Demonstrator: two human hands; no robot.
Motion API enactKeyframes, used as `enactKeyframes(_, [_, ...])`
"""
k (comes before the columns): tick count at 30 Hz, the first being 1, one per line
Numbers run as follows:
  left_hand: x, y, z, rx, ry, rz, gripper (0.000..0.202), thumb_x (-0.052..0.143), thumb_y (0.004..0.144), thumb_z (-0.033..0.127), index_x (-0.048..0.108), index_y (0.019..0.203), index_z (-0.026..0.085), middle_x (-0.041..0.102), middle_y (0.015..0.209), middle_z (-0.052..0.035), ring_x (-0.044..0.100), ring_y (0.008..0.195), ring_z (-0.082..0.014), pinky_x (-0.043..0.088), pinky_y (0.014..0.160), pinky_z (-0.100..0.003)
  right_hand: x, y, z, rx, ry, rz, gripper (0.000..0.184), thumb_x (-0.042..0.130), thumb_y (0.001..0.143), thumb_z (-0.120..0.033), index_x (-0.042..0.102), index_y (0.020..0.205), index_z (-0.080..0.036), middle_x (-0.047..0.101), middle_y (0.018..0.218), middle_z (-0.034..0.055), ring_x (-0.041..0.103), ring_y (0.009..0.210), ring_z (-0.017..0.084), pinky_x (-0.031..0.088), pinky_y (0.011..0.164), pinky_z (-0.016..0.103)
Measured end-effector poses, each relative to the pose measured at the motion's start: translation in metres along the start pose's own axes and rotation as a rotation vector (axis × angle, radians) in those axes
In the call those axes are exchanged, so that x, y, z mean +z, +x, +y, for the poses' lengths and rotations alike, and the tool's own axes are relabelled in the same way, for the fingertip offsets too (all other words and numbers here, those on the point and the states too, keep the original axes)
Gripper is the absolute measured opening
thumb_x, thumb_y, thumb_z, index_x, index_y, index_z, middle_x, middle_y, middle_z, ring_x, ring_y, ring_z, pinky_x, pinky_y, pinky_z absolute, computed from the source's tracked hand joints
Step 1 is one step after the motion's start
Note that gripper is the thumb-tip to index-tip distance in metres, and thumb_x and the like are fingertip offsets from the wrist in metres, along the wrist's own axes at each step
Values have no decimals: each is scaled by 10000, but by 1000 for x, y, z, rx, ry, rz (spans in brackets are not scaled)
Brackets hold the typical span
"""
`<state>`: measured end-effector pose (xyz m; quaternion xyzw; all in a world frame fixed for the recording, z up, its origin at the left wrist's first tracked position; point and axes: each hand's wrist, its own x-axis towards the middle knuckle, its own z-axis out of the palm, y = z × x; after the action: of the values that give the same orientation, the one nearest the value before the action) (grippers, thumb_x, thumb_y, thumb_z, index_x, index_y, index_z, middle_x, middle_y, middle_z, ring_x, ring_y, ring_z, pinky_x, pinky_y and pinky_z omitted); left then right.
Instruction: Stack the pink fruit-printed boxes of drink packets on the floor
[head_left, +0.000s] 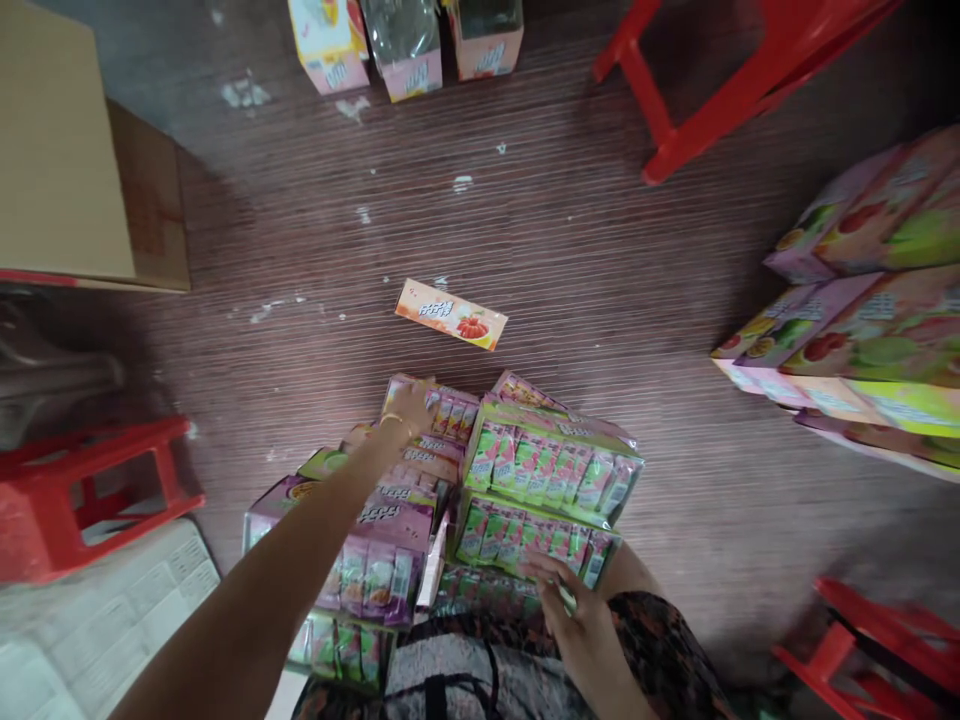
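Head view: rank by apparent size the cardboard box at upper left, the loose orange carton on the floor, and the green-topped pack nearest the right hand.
1. Cardboard box, largest, though it is cut off by the frame.
2. Green-topped pack by the right hand.
3. Loose orange carton, smallest; it lies farther off, so its true size is unsure.

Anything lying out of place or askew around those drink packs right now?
One single orange carton lies alone and tilted on the floor, beyond the packs. The green packs under the right hand sit skewed. The left hand rests on the far pack.

Dim, soft light; warped, blurred edges
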<state>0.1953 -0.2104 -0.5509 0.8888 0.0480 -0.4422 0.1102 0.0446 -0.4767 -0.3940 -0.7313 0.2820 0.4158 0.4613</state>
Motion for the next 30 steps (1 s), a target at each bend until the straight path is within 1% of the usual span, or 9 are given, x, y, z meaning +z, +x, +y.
enactKeyframes(3, [-34,53,17,41,135,174,784,568,877,346,188,1561,285,234,1600,-162,192,1479,-363,259,1157,-525,-12,2,7,104,79,48,585,582,773,-635,733,1049,-143,696,767,90,448,460,122,389,406,245])
enactKeyframes(6, [-51,113,32,242,306,203,810,587,855,224,192,1549,357,70,1653,-99,-18,1520,-327,41,1205,-562,-26,7,26,231,159,54,637,643,739,-651,709,1115,-142,655,702,60,447,477,124,409,421,247])
enactKeyframes(10, [-44,162,41,251,313,246,736,504,898,195,199,1549,351,185,1622,-101,68,1509,-326,19,1184,-599,-41,14,47,301,282,129,677,722,672,-640,696,1126,-139,706,934,110,460,516,111,432,459,257])
enactKeyframes(13, [-38,154,39,218,325,332,728,542,885,214,238,1542,290,373,1503,-132,268,1425,-333,82,1178,-575,-45,14,47,290,296,175,680,725,661,-644,695,1101,-126,708,985,133,449,523,106,420,467,260])
enactKeyframes(15, [-43,127,29,192,355,348,692,542,869,180,300,1514,246,462,1402,-138,371,1340,-316,163,1161,-548,-45,10,40,259,264,191,662,696,692,-649,691,1094,-123,706,976,136,440,527,106,406,464,260])
enactKeyframes(18, [-65,65,1,167,386,420,629,512,852,136,374,1461,215,522,1281,-118,434,1233,-286,250,1124,-531,-43,3,21,178,214,169,617,671,742,-615,673,1117,-126,697,859,112,432,533,116,384,459,260])
enactKeyframes(23, [-95,-80,-63,125,359,723,573,544,832,240,478,1401,229,529,1187,-117,428,1159,-305,328,1077,-537,-34,1,-33,-11,167,80,543,620,805,-578,668,1116,-136,624,719,46,421,551,118,375,498,263])
enactKeyframes(27, [-68,-224,-90,156,236,1005,602,598,798,224,477,1378,328,500,1236,-108,448,1196,-305,321,1110,-535,-5,3,-84,-151,84,-73,572,530,854,-600,644,1193,-153,589,698,18,472,605,130,436,596,274])
enactKeyframes(30, [-20,-323,-89,186,117,1020,677,607,822,231,378,1450,339,482,1277,-138,452,1217,-316,347,1094,-555,36,-9,-106,-268,-37,-221,596,463,876,-636,633,1216,-177,650,835,52,518,636,140,466,628,290])
